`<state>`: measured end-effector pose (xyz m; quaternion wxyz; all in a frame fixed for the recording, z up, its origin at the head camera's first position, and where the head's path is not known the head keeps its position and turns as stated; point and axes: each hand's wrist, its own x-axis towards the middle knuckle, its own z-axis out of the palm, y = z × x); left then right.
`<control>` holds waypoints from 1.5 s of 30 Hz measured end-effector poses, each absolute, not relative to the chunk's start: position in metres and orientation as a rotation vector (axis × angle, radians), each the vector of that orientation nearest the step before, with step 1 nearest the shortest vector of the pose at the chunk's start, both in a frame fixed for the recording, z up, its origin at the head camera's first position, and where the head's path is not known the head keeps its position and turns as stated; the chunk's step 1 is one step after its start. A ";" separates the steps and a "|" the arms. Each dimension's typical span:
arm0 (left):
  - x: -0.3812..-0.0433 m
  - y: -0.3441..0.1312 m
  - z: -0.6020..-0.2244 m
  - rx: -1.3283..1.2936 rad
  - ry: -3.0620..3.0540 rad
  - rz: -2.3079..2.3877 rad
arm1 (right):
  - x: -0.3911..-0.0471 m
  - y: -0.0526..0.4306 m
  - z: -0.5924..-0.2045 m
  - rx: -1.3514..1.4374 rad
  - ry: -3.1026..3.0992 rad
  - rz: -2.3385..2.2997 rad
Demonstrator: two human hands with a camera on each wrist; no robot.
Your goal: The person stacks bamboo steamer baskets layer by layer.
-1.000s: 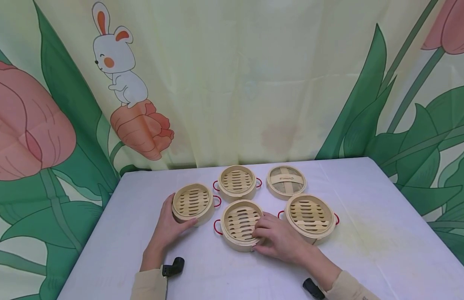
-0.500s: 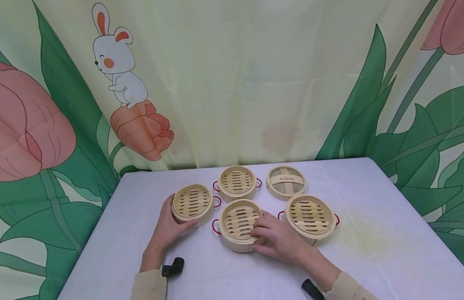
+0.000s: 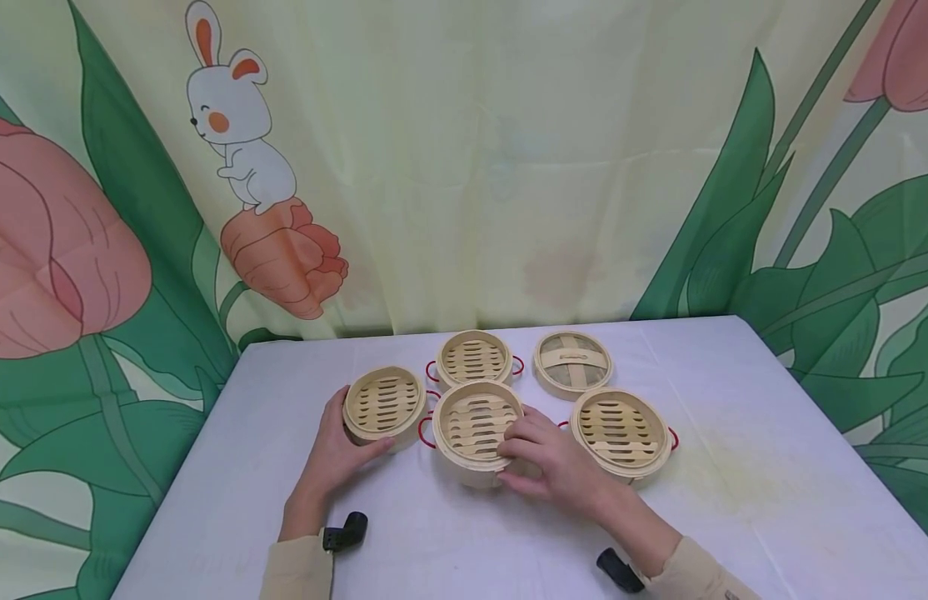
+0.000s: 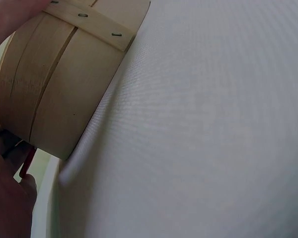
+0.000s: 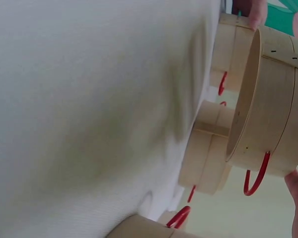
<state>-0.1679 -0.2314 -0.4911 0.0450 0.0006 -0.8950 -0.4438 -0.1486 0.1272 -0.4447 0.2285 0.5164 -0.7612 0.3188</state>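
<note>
A round bamboo steamer basket (image 3: 475,425) with red handles is raised off the table in my right hand (image 3: 550,460), fingers at its rim and thumb low on its side. The right wrist view shows the underside edge of this raised basket (image 5: 273,99) apart from the cloth. My left hand (image 3: 340,454) grips a second steamer basket (image 3: 386,404) on the left, thumb at its front and fingers behind its left side. From the left wrist, that basket's stapled wall (image 4: 64,79) stands with its lower edge along the white cloth.
Behind the raised basket stands another steamer basket (image 3: 475,357), partly overlapped by it. A woven bamboo lid (image 3: 573,367) lies at the back right. One more steamer basket (image 3: 621,429) sits right of my right hand. A printed curtain (image 3: 569,167) hangs behind the table (image 3: 734,517).
My right hand has lifted the middle steamer basket off the cloth and shifted it slightly left, towards the back basket. My left hand and its basket stay in place.
</note>
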 end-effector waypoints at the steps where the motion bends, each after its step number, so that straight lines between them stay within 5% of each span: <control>1: -0.168 -0.231 -0.491 0.000 -2.732 -1.356 | -0.149 0.127 -0.443 1.418 -2.096 0.877; 45: -0.167 -0.232 -0.490 0.027 -2.740 -1.379 | -0.171 0.092 -0.412 1.364 -2.056 0.829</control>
